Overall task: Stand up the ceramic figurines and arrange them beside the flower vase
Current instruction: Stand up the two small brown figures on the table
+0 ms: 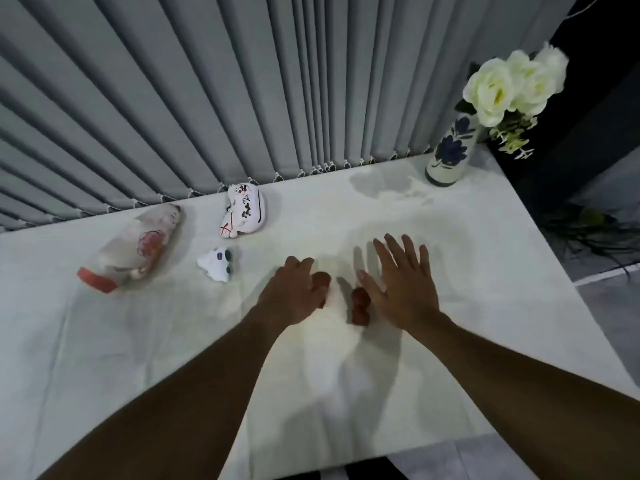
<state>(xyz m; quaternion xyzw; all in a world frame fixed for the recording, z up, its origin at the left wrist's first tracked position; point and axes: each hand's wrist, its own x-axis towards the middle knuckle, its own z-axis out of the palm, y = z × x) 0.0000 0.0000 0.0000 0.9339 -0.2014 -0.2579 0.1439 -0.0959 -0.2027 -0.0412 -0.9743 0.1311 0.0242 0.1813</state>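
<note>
A white vase with blue flowers (pixel 446 157) holding white roses stands at the table's far right corner. Lying on the white cloth are a large cream figurine with a red base (pixel 135 247), a white cat figurine (pixel 244 211) and a small white figurine (pixel 216 265). Two small brown figurines sit mid-table. My left hand (pixel 294 292) curls over one brown figurine (pixel 321 279), fingers touching it. My right hand (pixel 401 282) is spread flat just right of the other brown figurine (pixel 361 304), which lies on the cloth.
The white tablecloth (pixel 173 341) covers the table. Grey vertical blinds (pixel 207 98) hang along the far edge. The table's right edge drops to a dark floor with a plant (pixel 588 226).
</note>
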